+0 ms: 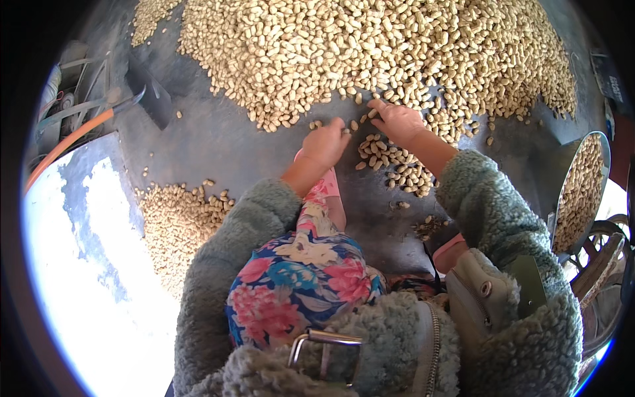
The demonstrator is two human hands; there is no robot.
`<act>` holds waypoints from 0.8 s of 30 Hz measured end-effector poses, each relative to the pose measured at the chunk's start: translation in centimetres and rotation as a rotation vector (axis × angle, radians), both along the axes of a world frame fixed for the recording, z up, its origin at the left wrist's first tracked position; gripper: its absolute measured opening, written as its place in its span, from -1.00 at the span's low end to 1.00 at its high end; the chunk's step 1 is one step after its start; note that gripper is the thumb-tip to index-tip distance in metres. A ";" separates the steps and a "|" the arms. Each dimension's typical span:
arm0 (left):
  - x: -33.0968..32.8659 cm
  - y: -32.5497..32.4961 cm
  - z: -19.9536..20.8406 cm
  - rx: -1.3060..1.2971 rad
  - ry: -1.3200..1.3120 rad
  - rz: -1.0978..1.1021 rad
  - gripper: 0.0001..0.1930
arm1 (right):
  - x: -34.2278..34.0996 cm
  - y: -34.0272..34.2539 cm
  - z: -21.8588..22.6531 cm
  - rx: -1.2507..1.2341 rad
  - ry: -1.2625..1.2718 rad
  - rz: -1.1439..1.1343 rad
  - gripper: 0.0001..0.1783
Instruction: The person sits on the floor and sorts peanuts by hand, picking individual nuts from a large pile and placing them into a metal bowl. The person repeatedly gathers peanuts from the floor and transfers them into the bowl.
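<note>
A broad heap of unshelled peanuts (370, 46) spreads over the dark floor in front of me. My left hand (324, 143) is closed just short of the heap, its fingers curled; a few peanuts lie by its fingertips, and what it holds is hidden. Further right, my right hand (399, 124) reaches to the heap's near edge. Its forefinger and thumb close around a single peanut (372, 114). Below that hand lies a small separate pile of peanuts (409, 173), with a few loose ones between my two hands.
Another peanut pile (182, 225) lies at the left beside my arm. A dark flat blade (149, 92) with an orange handle (73, 149) stands at the far left. On the right is a round container of peanuts (582, 192). Dark scraps (430, 227) lie near my foot.
</note>
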State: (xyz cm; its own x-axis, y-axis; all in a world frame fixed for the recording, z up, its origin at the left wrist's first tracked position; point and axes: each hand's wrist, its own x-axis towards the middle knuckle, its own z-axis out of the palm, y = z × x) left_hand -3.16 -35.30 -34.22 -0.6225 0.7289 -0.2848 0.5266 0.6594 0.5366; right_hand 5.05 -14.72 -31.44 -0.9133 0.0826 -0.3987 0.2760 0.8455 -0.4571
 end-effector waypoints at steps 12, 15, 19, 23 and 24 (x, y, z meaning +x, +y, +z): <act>1.7 -1.9 2.5 0.452 -1.619 0.249 -0.66 | 1.1 -7.5 6.3 -0.308 0.267 -0.091 -0.69; 1.3 -4.1 1.8 0.407 -1.463 0.336 -0.72 | 0.0 -7.3 8.4 -0.322 0.307 -0.086 -0.78; -1.8 -9.8 -0.6 0.446 -1.851 0.174 -0.76 | -0.1 -3.4 4.7 0.086 0.182 -0.044 -0.54; -4.6 -15.7 7.3 -0.698 -1.372 0.082 -0.71 | 3.0 -0.2 2.6 0.276 -0.198 -0.005 -0.23; -4.2 -18.7 8.2 -0.899 -1.250 -0.081 -0.70 | 3.9 -0.8 2.7 0.261 -0.157 0.013 -0.24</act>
State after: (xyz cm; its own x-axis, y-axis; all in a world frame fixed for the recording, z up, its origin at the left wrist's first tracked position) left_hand -7.31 -54.02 -26.02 0.3712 0.0553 -0.9269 0.1076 0.9889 0.1020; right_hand 8.99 -15.48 -28.76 -0.8437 0.1891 -0.5024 0.3143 0.9327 -0.1767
